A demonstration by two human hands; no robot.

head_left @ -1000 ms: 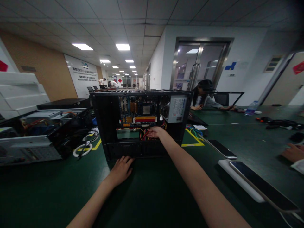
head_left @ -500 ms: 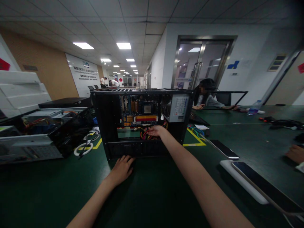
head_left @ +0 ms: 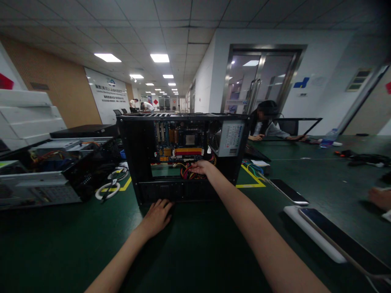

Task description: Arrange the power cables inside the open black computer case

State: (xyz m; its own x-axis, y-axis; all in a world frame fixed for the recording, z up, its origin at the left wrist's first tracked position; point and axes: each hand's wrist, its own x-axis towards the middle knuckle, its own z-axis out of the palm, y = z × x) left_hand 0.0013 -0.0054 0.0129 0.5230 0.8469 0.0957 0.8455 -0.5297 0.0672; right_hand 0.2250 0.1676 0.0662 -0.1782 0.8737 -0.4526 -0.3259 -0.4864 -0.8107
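Observation:
An open black computer case (head_left: 183, 191) stands in front of me, its inside facing me. Within it are a motherboard (head_left: 166, 140) with red and yellow memory slots and a silver power supply (head_left: 231, 138) at the upper right. My right hand (head_left: 202, 167) reaches into the lower part of the case, its fingers closed around a bundle of coloured power cables (head_left: 187, 171); some fingertips are hidden among the wires. My left hand (head_left: 157, 215) lies on the green table with fingers spread, the tips at the case's bottom edge.
Another opened computer case (head_left: 45, 187) lies at the left, beside a coiled white cable (head_left: 108, 190). On the right are a phone (head_left: 288, 191), a dark-screened device (head_left: 339, 236) on a white slab, and a bottle (head_left: 329, 138). A person (head_left: 269, 122) sits across the table holding a black frame (head_left: 301, 119).
My hands stay almost in the same place, the right one still at the cables. The view has shifted very slightly. Another person's hand at the far right edge moved a little.

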